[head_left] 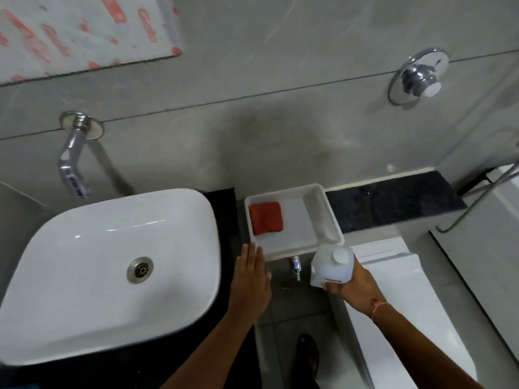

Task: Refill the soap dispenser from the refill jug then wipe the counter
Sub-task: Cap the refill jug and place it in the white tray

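Head-worn view, steeply down, close over sink (112, 265) (single camera)

You can read nothing for sure; above the sink (112, 265), the mirror film (84, 32) bears blurred red lettering; the jug (331, 266) label is unreadable.

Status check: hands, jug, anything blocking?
Right hand grips refill jug, cap on. Left hand open, flat by tray. Red cloth in tray. No dispenser in sight.

Left hand (250, 279) flat, fingers extended, right hand (355, 289) in closed grip, both forearms outstretched
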Demonstrator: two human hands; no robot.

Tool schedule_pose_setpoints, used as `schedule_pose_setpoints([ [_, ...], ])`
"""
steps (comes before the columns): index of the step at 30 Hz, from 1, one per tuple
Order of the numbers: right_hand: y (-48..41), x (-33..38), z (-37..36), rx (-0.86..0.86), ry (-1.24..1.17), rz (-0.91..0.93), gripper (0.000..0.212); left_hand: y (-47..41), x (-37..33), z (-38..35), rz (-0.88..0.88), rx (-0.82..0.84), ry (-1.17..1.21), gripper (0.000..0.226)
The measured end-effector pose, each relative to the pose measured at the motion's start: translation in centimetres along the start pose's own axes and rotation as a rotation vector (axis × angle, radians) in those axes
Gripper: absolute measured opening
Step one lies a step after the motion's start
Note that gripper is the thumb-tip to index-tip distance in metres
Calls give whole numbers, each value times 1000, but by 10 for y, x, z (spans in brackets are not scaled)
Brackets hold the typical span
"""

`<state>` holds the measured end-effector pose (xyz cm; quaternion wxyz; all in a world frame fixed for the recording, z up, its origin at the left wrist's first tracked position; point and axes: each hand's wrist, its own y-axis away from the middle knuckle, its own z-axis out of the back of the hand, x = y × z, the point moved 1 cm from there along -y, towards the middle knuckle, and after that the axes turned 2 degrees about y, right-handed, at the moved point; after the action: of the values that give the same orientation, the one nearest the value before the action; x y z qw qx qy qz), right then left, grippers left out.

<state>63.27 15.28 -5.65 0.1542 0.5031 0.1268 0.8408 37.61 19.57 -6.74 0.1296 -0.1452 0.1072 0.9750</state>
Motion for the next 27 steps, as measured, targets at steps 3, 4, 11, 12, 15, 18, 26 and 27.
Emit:
schedule_pose_setpoints([
  [3, -48, 2, 16, 39, 49, 40, 78, -29, 4, -7, 89, -43, -10, 64],
  [4, -65, 4, 20, 45, 75, 49, 78, -38, 6, -10, 101, -50, -23, 61],
  [11, -194, 7, 22, 13, 134, 41, 85, -56, 32, -45, 108, -99, -47, 71],
  [12, -212, 6, 21, 1, 122, 18, 86, -56, 33, -48, 106, -108, -41, 74],
  [15, -253, 1, 18, -11, 126, -42, 85, -58, 34, -51, 115, -122, -43, 75],
  [18, -279, 0, 13, 47, 175, -65, 90, -58, 36, -54, 125, -126, -42, 71],
  [26, -307, -6, -1, 71, 223, -54, 99, -56, 41, -63, 100, -150, -6, 63],
  [27, -309, -7, -1, 82, 240, -49, 100, -56, 42, -64, 97, -153, -2, 62],
])
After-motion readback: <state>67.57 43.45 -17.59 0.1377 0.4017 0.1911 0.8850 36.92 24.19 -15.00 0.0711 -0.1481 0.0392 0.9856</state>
